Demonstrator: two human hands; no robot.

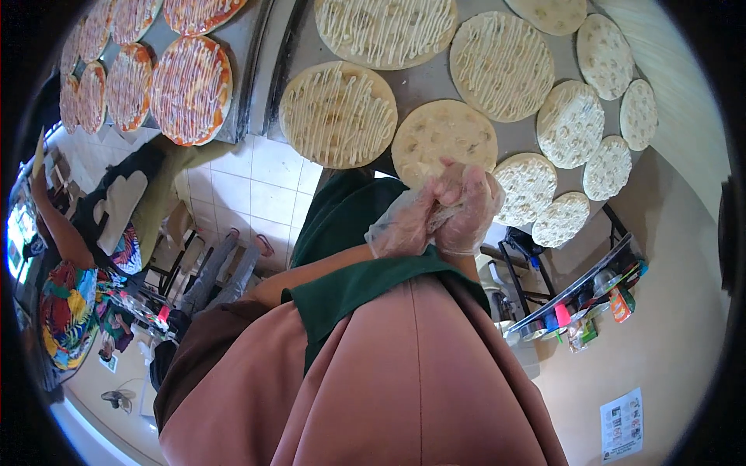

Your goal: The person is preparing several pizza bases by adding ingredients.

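My left hand (402,224) and my right hand (471,206), both in clear plastic gloves, are closed and pressed together over the near edge of a plain round pizza base (447,140). What they hold between them, if anything, is hidden by the fingers and crinkled plastic. A little pale sauce shows on that base beside my hands. Left of it lies a base with zigzag lines of white sauce (337,115). More striped bases are behind it. To the right, a base coated in white (525,190) sits close to my right hand, with several similar ones beyond.
The bases lie on a grey metal table (416,81). Across a narrow gap, a second table (241,46) carries pizzas with red sauce and white stripes (192,92). At far left, a person's arm (58,213) reaches up. A shelf with colourful packets (590,303) stands at right.
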